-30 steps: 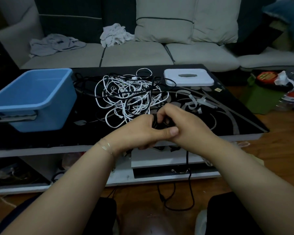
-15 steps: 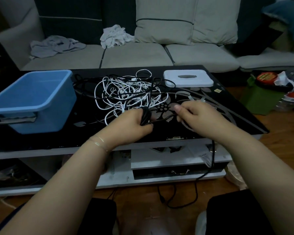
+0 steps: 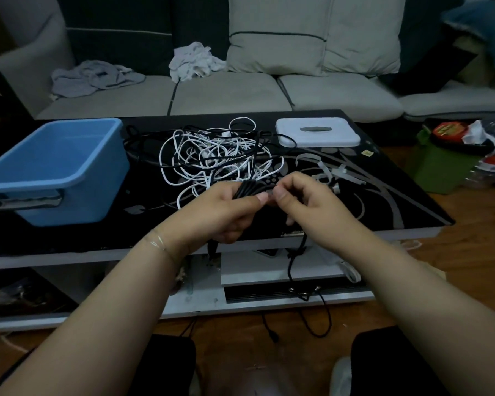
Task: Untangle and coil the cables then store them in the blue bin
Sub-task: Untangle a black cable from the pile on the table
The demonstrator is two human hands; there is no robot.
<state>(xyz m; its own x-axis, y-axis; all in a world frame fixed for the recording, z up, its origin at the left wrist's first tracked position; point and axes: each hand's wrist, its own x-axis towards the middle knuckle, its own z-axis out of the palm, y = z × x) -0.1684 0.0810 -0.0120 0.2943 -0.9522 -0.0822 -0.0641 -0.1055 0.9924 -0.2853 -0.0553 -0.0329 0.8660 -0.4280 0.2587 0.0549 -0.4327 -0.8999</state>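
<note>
While the black cable (image 3: 247, 187) is only part coiled, the main hazard is its free tail, which hangs over the front edge of the desk (image 3: 383, 201) toward the floor at 6 o'clock. If that tail snags on the lower shelf or on the cable ends lying on the floor, the gathered loops may be pulled out of the left hand (image 3: 220, 212). A second risk is that black strands lie across the white cable tangle (image 3: 212, 158) at 12 o'clock from the hands; whether they belong to the held cable cannot be told, and if they do, a pull would drag the pile forward.

Left hand: fingers curled closed round a bundle of black loops, thumb pressed on top, palm turned inward, forearm rising from 7 o'clock. Right hand (image 3: 303, 201): thumb and forefinger pinched closed on the strand just beside the left thumb, remaining fingers curled loosely, forearm entering from 4 o'clock. Both hands hover above the front edge of the desk.

The blue bin (image 3: 69, 178) stands on the desk at 9 o'clock from the hands, no cable visible inside it.
</note>
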